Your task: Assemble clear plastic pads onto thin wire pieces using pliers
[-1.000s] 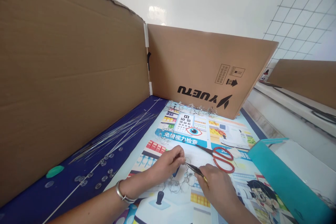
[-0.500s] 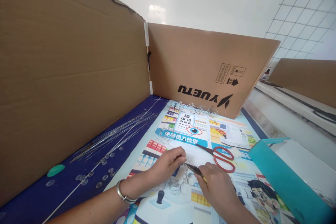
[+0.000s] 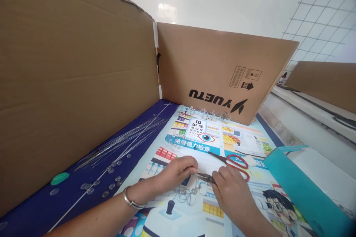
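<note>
Light, bendy wire loops point(image 3: 189, 194) are best held near the pliers point(image 3: 205, 178), gripped tight by the right hand point(image 3: 232, 196); the left hand's point(image 3: 175, 173) grip is unclear.

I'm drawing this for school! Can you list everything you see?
cardboard sheets: three, brown, left, ahead and far right
blue mat: one, dark blue, left
poster: one, colourful, under the hands
long wires: many, silver, on the blue mat
little discs: many, clear, on the blue mat
green disc: one, green, on the blue mat
scissors: one pair, red handles, on the poster
folder: one, teal, right
wire loops: a tangle, silver, under the hands
small pliers: one, dark, in the right hand
bracelet: one, silver, left wrist
left hand: one, above the wire loops
right hand: one, holding the small pliers
</note>
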Demonstrator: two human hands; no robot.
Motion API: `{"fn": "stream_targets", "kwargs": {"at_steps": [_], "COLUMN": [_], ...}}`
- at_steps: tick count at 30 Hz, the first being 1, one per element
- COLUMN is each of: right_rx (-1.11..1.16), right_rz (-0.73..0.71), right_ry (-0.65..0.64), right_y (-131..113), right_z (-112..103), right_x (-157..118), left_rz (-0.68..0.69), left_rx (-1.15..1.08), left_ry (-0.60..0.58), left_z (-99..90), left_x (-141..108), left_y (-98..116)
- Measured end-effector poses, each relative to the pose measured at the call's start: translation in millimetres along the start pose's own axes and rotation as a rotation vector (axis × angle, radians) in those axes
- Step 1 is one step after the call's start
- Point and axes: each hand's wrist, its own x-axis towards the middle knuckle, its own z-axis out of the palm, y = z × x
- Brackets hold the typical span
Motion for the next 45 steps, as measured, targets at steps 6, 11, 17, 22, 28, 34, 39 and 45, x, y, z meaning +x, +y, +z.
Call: {"fn": "stream_targets", "kwargs": {"at_steps": [6,11,17,22,28,34,39,45], "right_rx": [0.032,0.047,0.099,0.117,0.132,0.131,0.118,0.104], "right_rz": [-0.079,-0.134,-0.164,-0.191,-0.191,-0.123,-0.095,-0.045], "right_ry": [0.034,0.041,0.019,0.008,0.014,0.075,0.098,0.155], "right_y": [4.6,10.2,15.7,17.6,17.6,13.4,10.1,4.2], "right_z": [-0.9,-0.8,0.8,2.9,5.7,11.8,14.9,17.8], "right_x": [0.9,1.5,0.8,-1.0,-2.2,-4.6,-6.0,-7.9], "left_rz": [0.065,0.034,-0.091,-0.229,-0.269,-0.306,-0.308,-0.3], "left_rx": [0.01,-0.071,-0.3,-0.469,-0.549,-0.557,-0.603,-0.679], "left_ry": [-0.048,-0.045,-0.086,-0.176,-0.168,-0.162,-0.184,-0.132], "left_z": [-4.2,-3.7,-4.2,-6.4,-5.3,-6.9,-7.3,-4.8], "left_x": [-0.4,0.3,1.0,0.0,-0.1,1.2,0.3,-0.7], "left_y": [3.9,4.0,8.1,9.7,9.6,2.1,0.5,2.2]}}
